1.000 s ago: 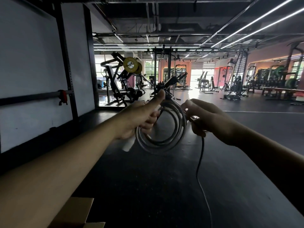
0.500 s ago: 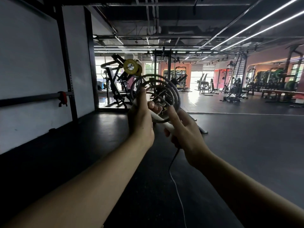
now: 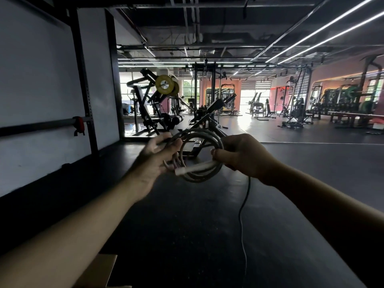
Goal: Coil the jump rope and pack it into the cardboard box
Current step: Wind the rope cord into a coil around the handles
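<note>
Both hands, left hand (image 3: 160, 156) and right hand (image 3: 245, 156), grip the coiled jump rope (image 3: 202, 161) above the dark floor (image 3: 187, 225)

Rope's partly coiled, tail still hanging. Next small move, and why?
Probably wind one more loop: the right hand feeds the hanging tail up onto the coil, which the left hand holds on its other side. The tail trails from the right hand down toward the floor, so the jump rope isn't ready for the cardboard box at the lower edge.
</note>
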A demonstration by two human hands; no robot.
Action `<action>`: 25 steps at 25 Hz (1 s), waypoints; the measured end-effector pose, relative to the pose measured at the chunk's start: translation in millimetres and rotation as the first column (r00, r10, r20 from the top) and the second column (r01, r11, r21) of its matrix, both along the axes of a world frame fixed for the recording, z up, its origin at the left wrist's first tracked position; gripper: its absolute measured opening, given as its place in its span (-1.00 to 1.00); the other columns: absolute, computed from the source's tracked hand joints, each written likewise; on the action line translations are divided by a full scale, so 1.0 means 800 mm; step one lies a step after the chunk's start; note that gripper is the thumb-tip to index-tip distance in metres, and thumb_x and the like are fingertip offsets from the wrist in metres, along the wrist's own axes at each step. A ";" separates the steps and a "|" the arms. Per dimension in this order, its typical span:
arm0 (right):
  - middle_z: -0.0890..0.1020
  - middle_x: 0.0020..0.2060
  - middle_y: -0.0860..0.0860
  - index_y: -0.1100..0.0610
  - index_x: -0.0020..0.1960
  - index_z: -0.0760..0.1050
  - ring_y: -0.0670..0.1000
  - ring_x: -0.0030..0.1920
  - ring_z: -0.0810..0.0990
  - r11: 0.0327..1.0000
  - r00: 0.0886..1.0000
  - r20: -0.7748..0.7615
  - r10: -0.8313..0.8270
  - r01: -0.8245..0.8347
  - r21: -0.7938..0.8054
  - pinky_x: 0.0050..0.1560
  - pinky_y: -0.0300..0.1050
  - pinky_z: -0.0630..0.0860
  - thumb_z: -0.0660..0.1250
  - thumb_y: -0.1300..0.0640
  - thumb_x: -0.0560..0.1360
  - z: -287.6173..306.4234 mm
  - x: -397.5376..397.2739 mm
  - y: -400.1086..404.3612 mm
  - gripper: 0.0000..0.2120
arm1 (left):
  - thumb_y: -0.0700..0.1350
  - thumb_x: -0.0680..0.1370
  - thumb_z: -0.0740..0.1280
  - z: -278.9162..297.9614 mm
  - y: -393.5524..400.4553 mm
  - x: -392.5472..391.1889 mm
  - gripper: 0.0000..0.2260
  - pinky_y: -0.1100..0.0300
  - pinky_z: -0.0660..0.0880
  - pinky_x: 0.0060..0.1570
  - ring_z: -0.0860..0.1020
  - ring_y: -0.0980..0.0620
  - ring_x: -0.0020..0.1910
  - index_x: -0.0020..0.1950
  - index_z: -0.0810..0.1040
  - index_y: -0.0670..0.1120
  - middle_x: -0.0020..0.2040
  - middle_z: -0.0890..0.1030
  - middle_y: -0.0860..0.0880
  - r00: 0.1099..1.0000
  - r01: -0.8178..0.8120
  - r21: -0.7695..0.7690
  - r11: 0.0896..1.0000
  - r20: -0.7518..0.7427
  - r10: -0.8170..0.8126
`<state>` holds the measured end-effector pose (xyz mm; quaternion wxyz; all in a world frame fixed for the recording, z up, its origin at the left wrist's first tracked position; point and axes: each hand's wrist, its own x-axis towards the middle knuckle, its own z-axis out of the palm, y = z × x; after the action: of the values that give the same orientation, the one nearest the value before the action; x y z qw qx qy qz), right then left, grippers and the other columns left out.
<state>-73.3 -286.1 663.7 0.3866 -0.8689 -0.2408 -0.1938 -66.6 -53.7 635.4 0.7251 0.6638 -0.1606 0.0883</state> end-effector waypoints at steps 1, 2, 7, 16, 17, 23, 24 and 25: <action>0.52 -0.47 -0.03 0.17 -0.27 0.58 -0.15 -0.50 0.42 0.990 1.000 0.016 -0.016 0.018 -0.142 -0.38 -0.21 0.41 0.46 0.07 0.51 0.008 -0.001 -0.004 -0.76 | 0.11 0.30 0.63 0.014 0.011 -0.002 -0.30 -0.07 0.45 0.35 0.59 0.02 0.29 0.40 0.47 0.09 0.27 0.65 0.02 0.997 -0.029 0.166 0.986 0.080 0.016; 0.53 -0.46 -0.06 0.06 -0.30 0.56 -0.18 -0.51 0.44 0.961 0.999 0.030 -0.022 0.029 -0.276 -0.40 -0.31 0.39 0.46 0.04 0.51 0.017 -0.003 -0.005 -0.76 | 0.10 0.30 0.63 0.031 0.017 -0.003 -0.23 -0.01 0.42 0.38 0.56 0.08 0.31 0.45 0.41 0.12 0.30 0.63 0.07 0.986 -0.063 0.375 0.925 0.168 -0.001; 0.57 -0.35 -0.08 0.00 -0.16 0.58 -0.25 -0.43 0.49 0.802 0.991 0.109 0.081 0.000 -0.598 -0.36 -0.41 0.38 0.42 0.04 0.50 0.055 -0.009 0.010 -0.91 | 0.15 0.22 0.66 0.094 -0.034 -0.027 -0.13 0.35 0.40 0.16 0.53 0.26 0.21 0.46 0.35 0.20 0.23 0.60 0.23 0.932 -0.114 0.915 0.388 0.233 -0.277; 0.55 -0.43 0.00 0.19 0.16 0.39 -0.02 -0.49 0.45 0.978 0.970 -0.150 0.193 -0.203 -0.056 -0.48 -0.15 0.37 0.37 -0.22 0.48 0.067 -0.027 -0.005 -0.48 | -0.19 0.37 0.60 0.060 -0.053 -0.021 -0.78 0.40 0.50 -0.14 0.66 0.28 -0.18 -0.02 0.70 -0.06 -0.22 0.73 0.15 0.939 0.076 0.689 0.721 0.194 -0.284; 0.51 -0.45 0.01 0.25 0.16 0.43 -0.01 -0.49 0.41 0.980 0.967 -0.156 0.200 -0.200 0.013 -0.47 -0.13 0.36 0.31 -0.27 0.51 0.065 -0.024 -0.011 -0.42 | -0.20 0.38 0.60 0.062 -0.053 -0.024 -0.82 0.44 0.49 -0.22 0.65 0.30 -0.25 -0.06 0.70 -0.08 -0.26 0.72 0.15 0.946 0.059 0.645 0.762 0.208 -0.248; 0.42 -0.34 0.21 0.25 -0.24 0.57 0.15 -0.35 0.46 0.928 0.949 -0.237 0.207 -0.114 0.356 -0.34 -0.04 0.53 0.16 -0.32 0.58 0.045 -0.013 -0.048 -0.35 | 0.01 0.34 0.60 0.062 -0.049 -0.020 -0.74 0.32 0.25 -0.55 0.31 0.22 -0.62 -0.11 0.66 -0.10 -0.50 0.50 0.12 0.977 -0.047 0.105 0.993 0.213 0.023; 0.43 -0.28 0.24 0.25 -0.25 0.53 0.17 -0.32 0.46 0.908 0.948 -0.234 0.217 -0.107 0.406 -0.32 -0.02 0.57 0.17 -0.32 0.58 0.038 -0.012 -0.045 -0.37 | 0.03 0.38 0.59 0.060 -0.053 -0.018 -0.74 0.31 0.25 -0.55 0.28 0.20 -0.62 -0.11 0.63 -0.08 -0.53 0.42 0.14 0.975 -0.089 -0.021 0.996 0.204 0.092; 0.44 -0.24 0.25 0.23 -0.22 0.51 0.15 -0.31 0.46 0.883 0.942 -0.235 0.241 -0.113 0.456 -0.28 -0.02 0.58 0.16 -0.33 0.58 0.030 -0.013 -0.039 -0.39 | 0.05 0.41 0.58 0.060 -0.060 -0.016 -0.76 0.31 0.27 -0.55 0.28 0.19 -0.60 -0.12 0.61 -0.05 -0.53 0.37 0.14 0.971 -0.142 -0.150 0.979 0.172 0.167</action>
<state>-83.7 -317.1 687.5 0.6178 -0.7530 -0.2122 -0.0792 -79.2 -101.4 683.0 0.7418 0.6122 -0.1681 0.2159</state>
